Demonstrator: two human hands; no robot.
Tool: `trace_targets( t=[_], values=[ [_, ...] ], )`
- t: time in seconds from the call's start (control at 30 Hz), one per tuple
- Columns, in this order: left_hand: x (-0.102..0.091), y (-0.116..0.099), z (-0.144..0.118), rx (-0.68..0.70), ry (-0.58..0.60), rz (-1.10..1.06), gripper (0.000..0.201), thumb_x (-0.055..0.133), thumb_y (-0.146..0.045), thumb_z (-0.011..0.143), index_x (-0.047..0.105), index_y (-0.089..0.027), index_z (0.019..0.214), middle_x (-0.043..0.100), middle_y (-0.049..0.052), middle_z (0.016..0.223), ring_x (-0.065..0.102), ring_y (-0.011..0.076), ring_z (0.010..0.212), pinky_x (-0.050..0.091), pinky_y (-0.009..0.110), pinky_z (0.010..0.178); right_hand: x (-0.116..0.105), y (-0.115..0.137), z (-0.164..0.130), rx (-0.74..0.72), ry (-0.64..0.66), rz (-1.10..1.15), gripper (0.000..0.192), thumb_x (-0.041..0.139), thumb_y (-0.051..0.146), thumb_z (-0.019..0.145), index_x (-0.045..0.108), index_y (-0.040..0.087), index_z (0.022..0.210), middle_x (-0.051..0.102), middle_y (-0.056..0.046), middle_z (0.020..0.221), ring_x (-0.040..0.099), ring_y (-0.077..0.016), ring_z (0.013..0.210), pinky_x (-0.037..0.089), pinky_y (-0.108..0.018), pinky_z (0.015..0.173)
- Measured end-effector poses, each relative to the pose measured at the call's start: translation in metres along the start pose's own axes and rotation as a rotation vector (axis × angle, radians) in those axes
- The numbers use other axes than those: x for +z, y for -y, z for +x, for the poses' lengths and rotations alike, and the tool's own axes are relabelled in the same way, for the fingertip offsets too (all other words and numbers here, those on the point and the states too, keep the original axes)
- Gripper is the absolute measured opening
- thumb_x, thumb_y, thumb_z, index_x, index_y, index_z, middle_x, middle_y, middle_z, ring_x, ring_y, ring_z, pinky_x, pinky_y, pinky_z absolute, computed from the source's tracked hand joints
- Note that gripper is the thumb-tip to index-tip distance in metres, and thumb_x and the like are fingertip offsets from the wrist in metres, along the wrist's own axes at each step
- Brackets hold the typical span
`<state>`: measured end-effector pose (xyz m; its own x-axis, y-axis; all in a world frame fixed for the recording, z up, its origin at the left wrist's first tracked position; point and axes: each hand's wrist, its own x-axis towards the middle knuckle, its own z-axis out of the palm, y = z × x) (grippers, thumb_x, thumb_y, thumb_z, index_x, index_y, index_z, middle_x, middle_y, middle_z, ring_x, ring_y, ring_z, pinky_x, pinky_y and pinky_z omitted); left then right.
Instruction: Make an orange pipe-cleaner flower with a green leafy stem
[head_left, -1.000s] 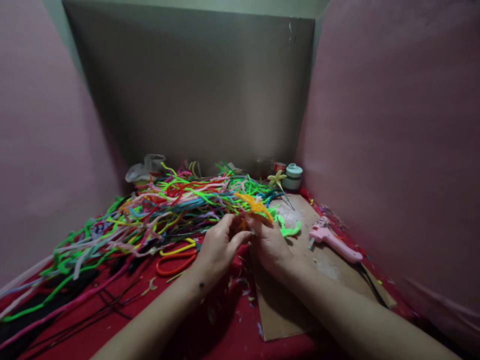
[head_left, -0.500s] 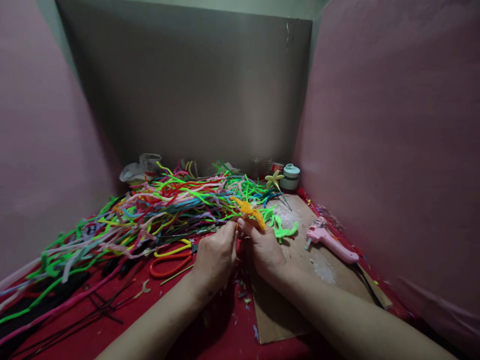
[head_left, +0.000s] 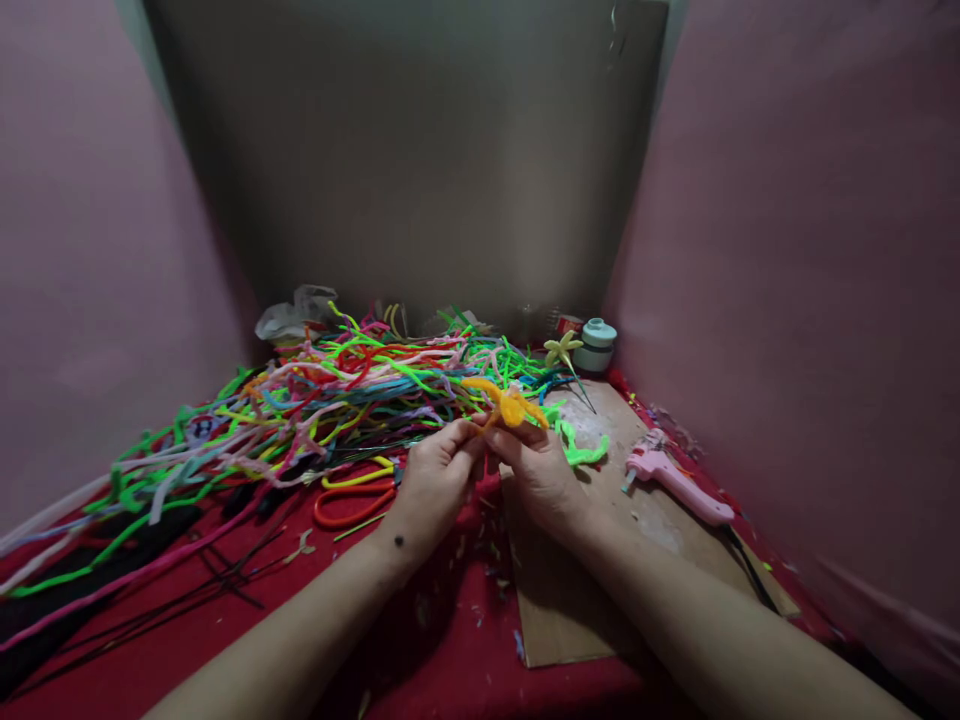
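Two hands (head_left: 546, 485) pinch orange piece (head_left: 513, 408); pale-blue container (head_left: 598, 334) behind, contents hidden.

The light is dim and diffuse, its source out of view. A pale vertical sheen marks the grey back panel (head_left: 420, 150), whose left side sinks into gloom. Shadow darkens the red tabletop (head_left: 442, 660) between the forearms (head_left: 697, 600). Wide-angle stretching pulls the pink right panel (head_left: 802, 250) outward; the orange fuzzy piece (head_left: 512, 408) looks bright but slightly soft.
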<state>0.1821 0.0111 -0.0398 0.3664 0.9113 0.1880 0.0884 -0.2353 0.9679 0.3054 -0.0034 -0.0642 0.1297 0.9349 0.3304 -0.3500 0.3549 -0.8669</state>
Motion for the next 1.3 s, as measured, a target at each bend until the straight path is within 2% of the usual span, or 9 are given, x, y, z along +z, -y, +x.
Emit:
trace_targets(
  t=[0.17,0.4,0.63,0.73,0.83,1.0,1.1,1.2,1.3],
  values=[
    [-0.001,-0.003,0.002,-0.101,0.089,-0.265,0.024,0.058,-0.032,0.079,0.049,-0.015,0.064,0.047,-0.006,0.048,0.036,0.0029,0.034,0.024,0.016,0.036,-0.005,0.001,0.002,0.086,0.12,-0.046,0.022,0.062,0.035,0.08,0.069,0.018,0.092,0.057,0.001,0.064,0.048,-0.0099,0.055,0.039,-0.024,0.055],
    [-0.008,0.002,0.002,-0.174,0.273,-0.575,0.023,0.058,-0.032,0.082,0.051,-0.014,0.07,0.043,-0.007,0.048,0.027,0.0007,0.032,0.021,0.013,0.033,-0.01,-0.001,0.007,0.156,0.214,0.081,0.029,0.067,0.034,0.076,0.069,0.02,0.102,0.063,0.0,0.067,0.053,-0.0101,0.055,0.041,-0.023,0.053],
    [-0.016,0.002,0.001,-0.269,0.452,-0.683,0.021,0.062,-0.035,0.08,0.057,-0.015,0.082,0.038,-0.009,0.049,0.014,-0.0006,0.032,0.021,0.013,0.032,-0.007,0.005,0.002,0.197,0.172,0.144,0.016,0.072,0.03,0.07,0.072,0.021,0.084,0.062,0.001,0.067,0.054,-0.0112,0.06,0.045,-0.025,0.06],
    [-0.015,-0.004,-0.001,-0.24,0.407,-0.589,0.023,0.06,-0.035,0.081,0.059,-0.017,0.093,0.041,-0.008,0.052,0.021,0.0006,0.033,0.021,0.014,0.033,-0.004,0.006,-0.001,0.169,0.105,0.108,0.017,0.072,0.033,0.07,0.071,0.02,0.081,0.061,0.001,0.066,0.054,-0.0128,0.058,0.046,-0.028,0.059],
    [-0.01,-0.008,-0.003,-0.135,0.285,-0.319,0.025,0.056,-0.036,0.083,0.061,-0.015,0.096,0.047,-0.006,0.056,0.033,0.0027,0.038,0.025,0.015,0.037,-0.001,0.006,-0.002,0.139,0.094,0.088,0.017,0.068,0.035,0.073,0.07,0.021,0.083,0.061,0.001,0.065,0.054,-0.013,0.055,0.045,-0.028,0.057],
    [-0.008,0.004,-0.008,0.258,0.033,0.296,0.015,0.053,-0.027,0.083,0.061,-0.016,0.087,0.059,0.0,0.07,0.051,0.0099,0.059,0.041,0.022,0.058,0.002,0.003,-0.004,0.098,0.058,0.094,0.013,0.068,0.031,0.074,0.072,0.023,0.083,0.065,-0.001,0.076,0.055,-0.0135,0.063,0.045,-0.028,0.062],
    [-0.011,0.013,-0.009,0.42,-0.037,0.563,0.017,0.047,-0.025,0.086,0.062,-0.017,0.086,0.063,0.003,0.075,0.055,0.0125,0.064,0.041,0.024,0.063,0.003,0.002,-0.004,0.07,0.04,0.071,0.012,0.071,0.03,0.072,0.072,0.024,0.082,0.065,0.0,0.079,0.055,-0.0142,0.069,0.045,-0.029,0.068],
    [-0.013,0.013,-0.008,0.381,-0.023,0.519,0.022,0.043,-0.025,0.087,0.063,-0.019,0.094,0.063,0.001,0.072,0.055,0.0116,0.061,0.041,0.022,0.06,0.003,0.002,-0.004,0.07,0.029,0.031,0.015,0.072,0.031,0.069,0.071,0.023,0.082,0.065,0.0,0.078,0.055,-0.0152,0.07,0.045,-0.03,0.07],
    [-0.011,0.003,-0.007,0.181,0.037,0.227,0.023,0.044,-0.03,0.086,0.064,-0.019,0.092,0.05,-0.005,0.052,0.042,0.0085,0.044,0.035,0.02,0.046,0.003,0.004,-0.005,0.089,0.07,0.002,0.019,0.073,0.033,0.069,0.071,0.022,0.085,0.064,0.0,0.077,0.055,-0.0155,0.071,0.046,-0.03,0.071]
  ],
)
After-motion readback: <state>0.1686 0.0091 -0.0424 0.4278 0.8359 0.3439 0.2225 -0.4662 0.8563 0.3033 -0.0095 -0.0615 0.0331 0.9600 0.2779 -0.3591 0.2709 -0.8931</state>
